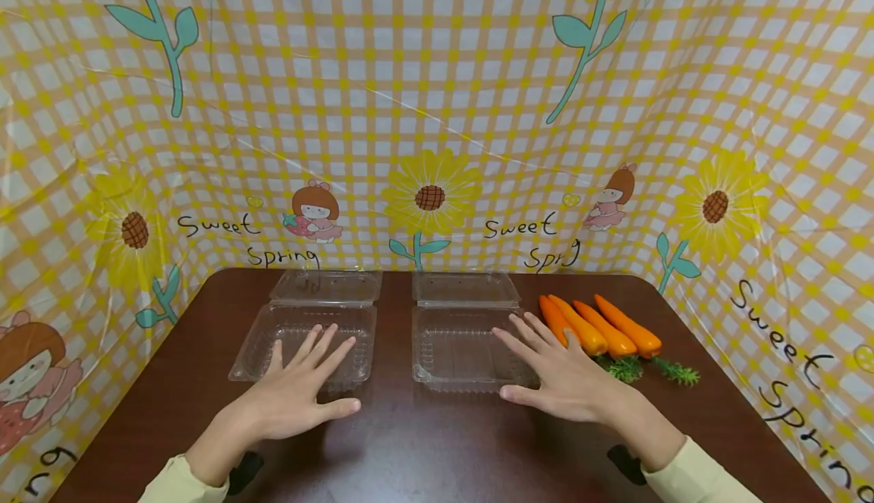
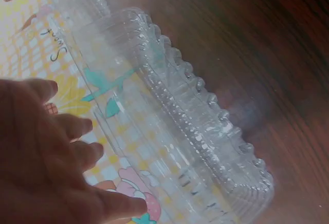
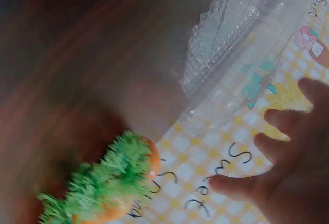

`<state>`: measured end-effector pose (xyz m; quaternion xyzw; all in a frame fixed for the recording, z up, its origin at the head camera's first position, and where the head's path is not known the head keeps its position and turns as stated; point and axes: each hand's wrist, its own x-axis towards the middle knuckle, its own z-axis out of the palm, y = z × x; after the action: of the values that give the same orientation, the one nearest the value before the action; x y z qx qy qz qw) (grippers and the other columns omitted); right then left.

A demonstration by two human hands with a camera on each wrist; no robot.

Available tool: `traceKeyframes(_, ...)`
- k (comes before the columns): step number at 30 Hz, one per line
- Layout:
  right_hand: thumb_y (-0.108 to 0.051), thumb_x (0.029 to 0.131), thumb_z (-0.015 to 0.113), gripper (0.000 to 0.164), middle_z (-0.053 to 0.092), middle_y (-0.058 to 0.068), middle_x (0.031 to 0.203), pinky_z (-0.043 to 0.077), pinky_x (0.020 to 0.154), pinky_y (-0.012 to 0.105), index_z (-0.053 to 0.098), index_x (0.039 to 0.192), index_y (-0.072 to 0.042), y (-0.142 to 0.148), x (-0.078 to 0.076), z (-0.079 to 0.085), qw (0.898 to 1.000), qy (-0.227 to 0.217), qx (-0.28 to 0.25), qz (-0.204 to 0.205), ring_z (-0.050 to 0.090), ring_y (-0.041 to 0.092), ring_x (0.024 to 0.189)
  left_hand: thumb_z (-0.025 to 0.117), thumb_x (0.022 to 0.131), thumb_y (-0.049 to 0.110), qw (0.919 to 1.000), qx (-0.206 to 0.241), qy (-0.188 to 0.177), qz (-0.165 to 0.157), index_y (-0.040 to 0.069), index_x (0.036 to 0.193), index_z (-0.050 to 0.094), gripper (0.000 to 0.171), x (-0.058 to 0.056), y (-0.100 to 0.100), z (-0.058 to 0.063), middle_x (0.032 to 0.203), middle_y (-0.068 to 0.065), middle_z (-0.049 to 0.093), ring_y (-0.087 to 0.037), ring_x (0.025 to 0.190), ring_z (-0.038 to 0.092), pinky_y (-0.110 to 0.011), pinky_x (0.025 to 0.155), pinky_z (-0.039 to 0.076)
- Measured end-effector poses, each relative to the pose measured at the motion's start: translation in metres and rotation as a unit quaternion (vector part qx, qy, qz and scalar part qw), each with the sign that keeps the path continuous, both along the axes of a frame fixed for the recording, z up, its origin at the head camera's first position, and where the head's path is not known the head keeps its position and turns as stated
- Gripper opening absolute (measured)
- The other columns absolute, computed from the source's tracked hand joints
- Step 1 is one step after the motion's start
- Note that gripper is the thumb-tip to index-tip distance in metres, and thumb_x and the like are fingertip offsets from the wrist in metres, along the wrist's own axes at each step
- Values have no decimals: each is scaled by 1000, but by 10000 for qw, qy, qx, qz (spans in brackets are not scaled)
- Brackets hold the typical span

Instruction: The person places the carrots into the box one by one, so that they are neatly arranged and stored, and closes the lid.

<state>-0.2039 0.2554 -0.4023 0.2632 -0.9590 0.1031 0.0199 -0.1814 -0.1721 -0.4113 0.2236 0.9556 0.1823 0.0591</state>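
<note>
My left hand [image 1: 295, 395] is spread over the front of the left clear plastic clamshell container [image 1: 249, 351], fingers straight and holding nothing. Spread likewise, my right hand [image 1: 556, 374] hovers by the front right corner of the right clear plastic clamshell container [image 1: 451, 355]. Both containers have their lids folded back toward the cloth. Several orange carrots [image 1: 617, 325] with green leafy tops [image 1: 624, 369] lie just beyond the right hand. In the right wrist view, the carrot greens [image 3: 123, 160] show well apart from the fingers [image 3: 234, 185]. The left wrist view shows a container [image 2: 175, 111] beside the left fingers [image 2: 121, 203].
A dark brown wooden table [image 1: 396, 442] carries everything. Checked cloth [image 1: 437, 108] printed with sunflowers and cartoon girls encloses the back and both sides. The right container's lid [image 1: 466, 288] stands near the table's back edge.
</note>
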Motion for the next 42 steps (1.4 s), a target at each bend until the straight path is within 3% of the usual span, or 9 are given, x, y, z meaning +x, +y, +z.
traceKeyframes(4, -60, 93, 62, 74, 41, 5, 159, 28, 107, 73, 37, 157, -31, 8, -5, 0, 9975, 510, -490, -81, 32, 34, 149, 52, 91, 73, 9980, 133, 565, 265, 31, 161, 26, 85, -4, -6, -2, 169, -7, 15, -34, 156, 12, -75, 113, 10)
traceKeyframes(7, -53, 95, 65, 65, 55, 6, 148, 38, 104, 66, 50, 150, -21, 16, -8, 1, 9926, 744, -934, -208, 46, 35, 139, 59, 94, 63, 9924, 324, 1083, 478, 20, 154, 43, 76, -6, -13, 1, 162, -12, 34, -37, 150, 30, -71, 110, 27)
traceKeyframes(11, -48, 97, 64, 59, 58, 12, 143, 40, 104, 63, 56, 143, -12, 26, -11, 2, 9856, 574, -1484, -571, 48, 38, 136, 65, 96, 49, 9826, 549, 1561, 845, 11, 139, 59, 58, -8, -26, 4, 146, -13, 54, -38, 136, 49, -66, 101, 41)
traceKeyframes(15, -44, 98, 64, 55, 61, 15, 138, 53, 90, 50, 59, 140, -9, 35, -12, 3, 9755, 377, -1907, -1026, 63, 33, 116, 67, 96, 42, 9763, 727, 1649, 1197, 10, 132, 63, 49, -12, -43, 3, 137, -12, 59, -37, 130, 51, -64, 96, 42)
traceKeyframes(18, -43, 98, 65, 50, 66, 14, 129, 54, 69, 34, 62, 136, -9, 41, -13, 4, 9682, 408, -2134, -1241, 68, 22, 90, 66, 96, 46, 9757, 725, 1573, 1343, 9, 135, 61, 54, -14, -56, 3, 139, -14, 56, -39, 131, 47, -65, 93, 41)
traceKeyframes(20, -42, 98, 65, 47, 69, 13, 123, 51, 64, 27, 63, 133, -10, 45, -14, 3, 9637, 412, -2258, -1366, 66, 18, 82, 64, 96, 49, 9764, 693, 1482, 1413, 8, 138, 58, 58, -15, -63, 3, 141, -17, 52, -41, 131, 45, -66, 91, 40)
traceKeyframes(30, -43, 99, 63, 53, 67, 10, 106, 49, 63, 28, 61, 136, -4, 57, -15, 0, 9524, 52, -2339, -1954, 64, 23, 88, 61, 94, 60, 9820, 578, 758, 1630, 5, 153, 37, 84, -18, -94, -13, 150, -29, 35, -52, 134, 32, -74, 90, 36)
traceKeyframes(37, -42, 99, 63, 55, 67, 11, 105, 46, 61, 28, 59, 136, -2, 62, -18, -6, 9498, -50, -2297, -2122, 62, 21, 84, 65, 89, 64, 9865, 603, 219, 1506, 4, 158, 24, 100, -21, -102, -18, 153, -33, 29, -56, 135, 33, -73, 84, 42)
traceKeyframes(42, -43, 100, 62, 57, 69, 14, 105, 46, 64, 31, 59, 136, 0, 66, -20, -10, 9497, -128, -2191, -2233, 62, 23, 84, 67, 87, 64, 9873, 668, -26, 1444, 0, 159, 20, 107, -21, -104, -18, 155, -36, 27, -59, 137, 31, -76, 88, 40)
